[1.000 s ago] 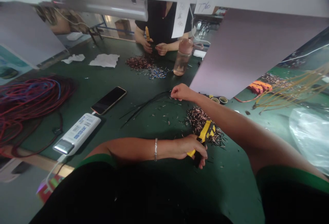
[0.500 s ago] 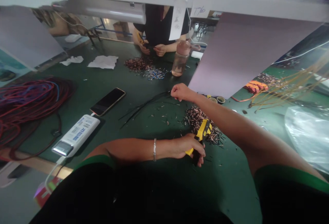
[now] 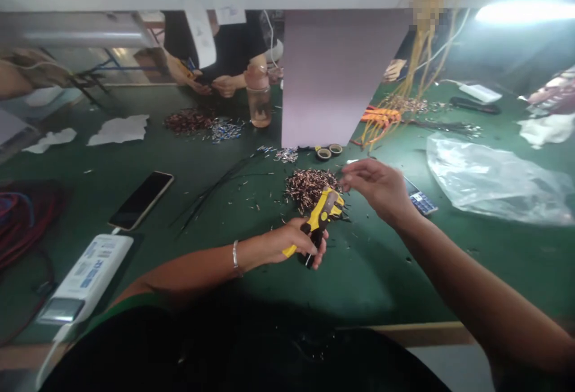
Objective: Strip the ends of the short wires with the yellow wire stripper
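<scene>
My left hand (image 3: 296, 242) is wrapped around the handles of a yellow and black wire stripper (image 3: 324, 209), whose head points up and to the right over the table. Just beyond the tool lies a pile of short copper-tipped black wire offcuts (image 3: 308, 188). To the right of the tool's head is my right hand (image 3: 377, 185), its thumb and fingertips brought together. Whatever may be between those fingertips is too small to make out. Several thin black wires (image 3: 220, 181) lie left of the pile, with small terminals (image 3: 286, 155) near their far ends.
At left are a phone (image 3: 142, 200), a white power bank (image 3: 87, 275) and coiled red wires (image 3: 27, 224). A bottle (image 3: 259, 104) stands near a co-worker's hands (image 3: 224, 85). A pale divider (image 3: 332, 80) rises behind two tape rolls (image 3: 330, 151). A clear plastic bag (image 3: 489, 182) lies right.
My right hand has moved from the black wires' far ends to the right of the stripper. The view has turned right. My left hand still holds the stripper.
</scene>
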{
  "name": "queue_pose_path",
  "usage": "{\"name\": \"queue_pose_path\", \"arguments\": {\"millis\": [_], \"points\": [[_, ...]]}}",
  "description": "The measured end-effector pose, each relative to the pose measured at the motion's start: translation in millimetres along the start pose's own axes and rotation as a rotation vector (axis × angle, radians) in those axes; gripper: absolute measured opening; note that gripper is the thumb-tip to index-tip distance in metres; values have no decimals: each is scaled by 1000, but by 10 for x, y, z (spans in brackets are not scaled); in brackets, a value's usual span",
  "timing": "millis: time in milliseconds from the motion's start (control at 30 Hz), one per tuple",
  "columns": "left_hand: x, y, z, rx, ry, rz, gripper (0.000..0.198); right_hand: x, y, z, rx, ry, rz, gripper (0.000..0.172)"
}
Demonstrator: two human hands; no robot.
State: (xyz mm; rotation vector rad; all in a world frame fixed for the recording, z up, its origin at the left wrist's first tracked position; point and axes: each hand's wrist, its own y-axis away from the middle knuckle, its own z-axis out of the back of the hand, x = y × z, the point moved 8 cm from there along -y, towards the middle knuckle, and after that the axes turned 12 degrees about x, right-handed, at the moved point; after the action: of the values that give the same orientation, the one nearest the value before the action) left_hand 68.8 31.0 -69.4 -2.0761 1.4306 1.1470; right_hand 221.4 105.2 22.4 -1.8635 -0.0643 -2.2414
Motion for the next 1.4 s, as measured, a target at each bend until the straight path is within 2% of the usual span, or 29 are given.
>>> {"name": "queue_pose_path", "arguments": {"millis": [67,100,267,433,533,633,900,1233,1400], "points": [[-57,6,-26,29,2,-29,41,-14,209,89,-67,-37,4,14],[-105,11,-23,31,-3,-48,41,-33,290,76,-57,-74,4,14],[-464,68,18,-15,-41,-197,45,-155,507,-261,106,-274,-36,19],[-703,118,-94,9,-100,-267,48,-267,499,-524,155,-377,-113,38],[-713,123,-115,9,-116,-253,46,-317,477,-599,172,-414,-137,44],[-700,126,-70,-13,-97,-266,44,-340,476,-647,195,-433,-140,41],[-680,116,-32,-5,-78,-262,47,-366,495,-729,254,-462,-155,17],[-668,116,-49,5,-100,-268,48,-423,575,-738,273,-493,-217,18],[-696,141,-62,-6,-157,-263,49,-433,578,-648,188,-498,-218,16]]}}
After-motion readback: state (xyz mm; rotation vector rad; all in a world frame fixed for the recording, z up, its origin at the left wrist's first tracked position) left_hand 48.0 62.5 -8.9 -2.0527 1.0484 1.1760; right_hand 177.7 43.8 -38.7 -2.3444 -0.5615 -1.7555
